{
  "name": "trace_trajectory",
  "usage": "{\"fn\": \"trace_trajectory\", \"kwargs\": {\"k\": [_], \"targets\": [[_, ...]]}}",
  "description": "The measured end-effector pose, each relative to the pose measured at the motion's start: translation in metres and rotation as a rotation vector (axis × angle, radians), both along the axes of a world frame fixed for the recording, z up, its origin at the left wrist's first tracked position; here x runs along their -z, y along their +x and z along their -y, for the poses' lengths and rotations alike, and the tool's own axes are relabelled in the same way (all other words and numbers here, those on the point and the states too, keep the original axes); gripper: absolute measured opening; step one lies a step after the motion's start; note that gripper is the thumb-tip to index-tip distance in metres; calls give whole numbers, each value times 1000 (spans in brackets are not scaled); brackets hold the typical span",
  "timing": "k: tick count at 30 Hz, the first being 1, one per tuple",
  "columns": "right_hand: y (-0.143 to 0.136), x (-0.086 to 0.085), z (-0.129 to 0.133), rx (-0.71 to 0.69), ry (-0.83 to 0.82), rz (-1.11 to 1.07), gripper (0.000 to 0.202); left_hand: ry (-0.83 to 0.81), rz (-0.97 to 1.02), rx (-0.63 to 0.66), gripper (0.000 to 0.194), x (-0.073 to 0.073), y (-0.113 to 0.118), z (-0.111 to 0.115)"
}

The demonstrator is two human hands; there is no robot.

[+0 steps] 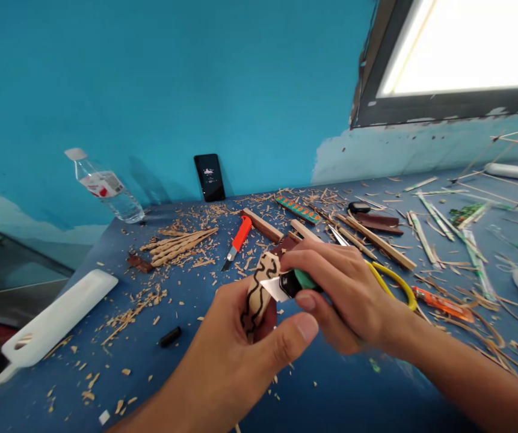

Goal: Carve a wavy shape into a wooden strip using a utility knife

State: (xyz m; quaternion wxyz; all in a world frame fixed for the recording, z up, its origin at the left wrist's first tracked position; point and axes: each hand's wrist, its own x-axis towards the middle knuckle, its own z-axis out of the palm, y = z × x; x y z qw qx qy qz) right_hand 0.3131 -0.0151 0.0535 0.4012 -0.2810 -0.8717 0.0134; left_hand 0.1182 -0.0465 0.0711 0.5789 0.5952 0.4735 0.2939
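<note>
My left hand (240, 355) is wrapped round a pale wooden piece (259, 294) with wavy black lines drawn on it. In my right hand (340, 288) is a utility knife (295, 281) with a green and black handle, gripped close to its blade. The blade lies against or just over the upper right side of the wood; I cannot tell whether it cuts in. Part of the wood is hidden by the left fingers. Beyond my hands a red craft knife (237, 240) rests on the blue table (186, 373), and a black pen cap (170, 337) lies at left.
Wood shavings cover much of the table. Twisted sticks (180, 245), a white plastic strip lamp (62, 316) and a water bottle (107, 187) stand or lie leftward. A phone (210, 177) leans on the wall. Yellow-handled scissors (394, 282) and an orange cutter (443, 304) lie right.
</note>
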Motion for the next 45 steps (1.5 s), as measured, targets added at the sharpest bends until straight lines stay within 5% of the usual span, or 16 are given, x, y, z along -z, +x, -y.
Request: {"fn": "trace_trajectory", "kwargs": {"k": [3,11,16,22,27,33,40,45], "targets": [[0,1,0,11,-6,8,24,16,9,42,55,1,1,-3],[0,1,-1,-26,-70,13,25,84,-49,-112,56,3,1,0],[-4,3,4,143,58,90,26,124,-21,-76,59,1,4,1],[-7,9,7,331,293,139,27,-168,226,8,55,6,2,1],[-3,11,4,313,391,115,28,-256,401,80,45,6,-1,-2],[2,-2,2,129,-131,-33,23,-332,460,62,39,7,-6,1],[0,-3,3,-12,-122,17,30,-158,135,-9,52,11,-8,2],[3,-2,0,51,-158,-16,27,136,-38,-103,44,3,-6,3]]}}
